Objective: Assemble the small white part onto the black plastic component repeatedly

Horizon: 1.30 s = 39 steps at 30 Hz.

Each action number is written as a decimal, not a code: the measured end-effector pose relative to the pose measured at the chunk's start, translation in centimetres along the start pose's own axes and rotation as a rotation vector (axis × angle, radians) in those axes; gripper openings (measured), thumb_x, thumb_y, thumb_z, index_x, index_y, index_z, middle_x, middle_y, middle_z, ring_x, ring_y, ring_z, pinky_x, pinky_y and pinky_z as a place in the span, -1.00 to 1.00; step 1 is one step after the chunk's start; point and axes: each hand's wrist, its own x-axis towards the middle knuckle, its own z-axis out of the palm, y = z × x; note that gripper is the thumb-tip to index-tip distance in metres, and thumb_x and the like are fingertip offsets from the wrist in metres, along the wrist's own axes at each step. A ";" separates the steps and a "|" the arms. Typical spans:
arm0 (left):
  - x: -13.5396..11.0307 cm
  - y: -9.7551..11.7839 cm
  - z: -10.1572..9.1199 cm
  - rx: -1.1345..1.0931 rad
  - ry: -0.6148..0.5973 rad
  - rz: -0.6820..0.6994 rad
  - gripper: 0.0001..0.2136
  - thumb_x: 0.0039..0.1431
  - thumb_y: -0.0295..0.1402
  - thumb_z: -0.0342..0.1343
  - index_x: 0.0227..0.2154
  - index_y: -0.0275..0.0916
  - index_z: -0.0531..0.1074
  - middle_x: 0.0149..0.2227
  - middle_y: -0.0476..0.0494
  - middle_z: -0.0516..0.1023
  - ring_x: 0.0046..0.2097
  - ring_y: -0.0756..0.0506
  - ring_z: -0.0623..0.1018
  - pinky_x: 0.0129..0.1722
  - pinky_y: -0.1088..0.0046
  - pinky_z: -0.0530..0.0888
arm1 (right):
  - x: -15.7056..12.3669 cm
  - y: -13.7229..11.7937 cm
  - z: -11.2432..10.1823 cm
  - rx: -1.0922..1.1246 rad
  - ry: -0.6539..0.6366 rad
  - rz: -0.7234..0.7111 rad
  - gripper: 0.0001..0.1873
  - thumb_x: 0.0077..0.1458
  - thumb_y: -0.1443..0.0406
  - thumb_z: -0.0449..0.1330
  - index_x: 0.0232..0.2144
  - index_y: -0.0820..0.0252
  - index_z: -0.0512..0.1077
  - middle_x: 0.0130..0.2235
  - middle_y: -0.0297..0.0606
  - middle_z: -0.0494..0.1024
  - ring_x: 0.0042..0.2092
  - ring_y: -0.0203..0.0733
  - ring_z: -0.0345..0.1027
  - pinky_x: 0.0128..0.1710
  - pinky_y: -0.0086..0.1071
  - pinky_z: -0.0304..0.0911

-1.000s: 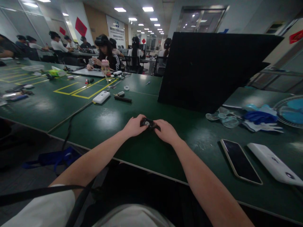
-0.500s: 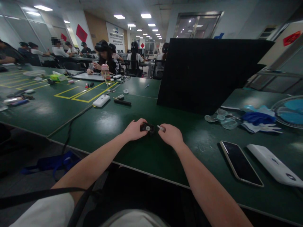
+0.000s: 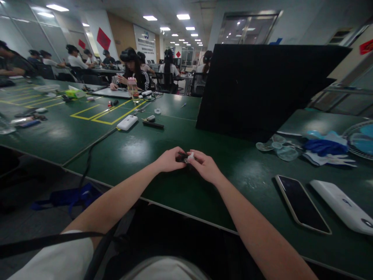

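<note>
My left hand [image 3: 169,160] rests on the dark green table [image 3: 186,186] with its fingers closed round a small black part [image 3: 182,157], of which only an edge shows. My right hand [image 3: 205,166] sits just to the right, pinching a small white cylindrical piece [image 3: 190,157] against that black part. Both hands touch at the fingertips, a little in front of the big black board [image 3: 262,85].
A phone [image 3: 301,203] and a white device [image 3: 344,206] lie at the right. Blue gloves [image 3: 320,147], clear plastic cups [image 3: 276,147] and a fan [image 3: 361,138] sit behind them. A white power bank [image 3: 127,122] lies at the left. Several people work at far tables.
A second ago both hands covered the black part. Half a second ago my right hand had drawn away with the white piece. Now it is back against the black part.
</note>
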 end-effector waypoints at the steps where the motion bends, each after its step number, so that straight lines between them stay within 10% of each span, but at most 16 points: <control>1: 0.0 0.0 0.0 -0.007 -0.003 -0.002 -0.55 0.03 -0.15 0.28 -0.04 -0.18 0.37 -0.20 -0.10 0.65 -0.20 -0.15 0.64 -0.15 0.25 0.52 | 0.0 0.0 -0.2 0.010 -0.002 -0.001 -0.66 0.26 0.15 0.14 0.02 0.05 0.55 0.21 -0.17 0.44 0.26 -0.01 0.23 0.18 -0.07 0.21; 15: 0.0 0.2 -0.2 -0.007 -0.022 -0.023 -0.56 0.03 -0.18 0.27 -0.05 -0.19 0.35 -0.27 -0.07 0.64 -0.26 -0.12 0.62 -0.23 0.31 0.48 | -0.5 0.2 -0.8 -0.205 0.026 0.043 -0.39 0.23 0.02 0.16 0.27 0.03 0.30 0.16 -0.16 0.47 0.06 -0.04 0.40 0.00 -0.18 0.31; 22: -0.3 0.8 -0.5 0.052 -0.038 -0.024 -0.57 0.04 -0.18 0.26 -0.03 -0.17 0.35 -0.21 -0.08 0.62 -0.22 -0.13 0.60 -0.22 0.31 0.47 | 0.0 2.1 -3.6 -0.421 0.034 0.395 -0.33 0.25 -0.20 -0.11 -0.20 0.13 0.56 -0.26 -0.16 0.60 -0.26 -0.08 0.47 -0.32 -0.25 0.33; 28: -0.4 0.6 -0.6 0.049 -0.041 -0.009 -0.58 0.06 -0.16 0.24 -0.04 -0.17 0.35 -0.19 -0.10 0.61 -0.20 -0.13 0.60 -0.21 0.29 0.48 | 0.5 4.2 -3.9 -0.556 -0.007 0.476 -0.63 0.24 0.00 0.08 -0.11 0.07 0.49 -0.20 -0.17 0.60 -0.29 -0.10 0.48 -0.41 -0.31 0.32; 39: -0.6 -2.3 -3.3 0.109 0.018 0.031 -0.55 0.05 -0.15 0.24 0.01 -0.11 0.42 0.00 -0.15 0.58 0.03 -0.22 0.56 0.06 0.16 0.46 | 0.1 3.6 -4.0 -0.543 -0.038 0.462 -0.59 0.21 -0.03 0.11 -0.06 0.07 0.47 -0.16 -0.16 0.60 -0.25 -0.09 0.48 -0.39 -0.30 0.37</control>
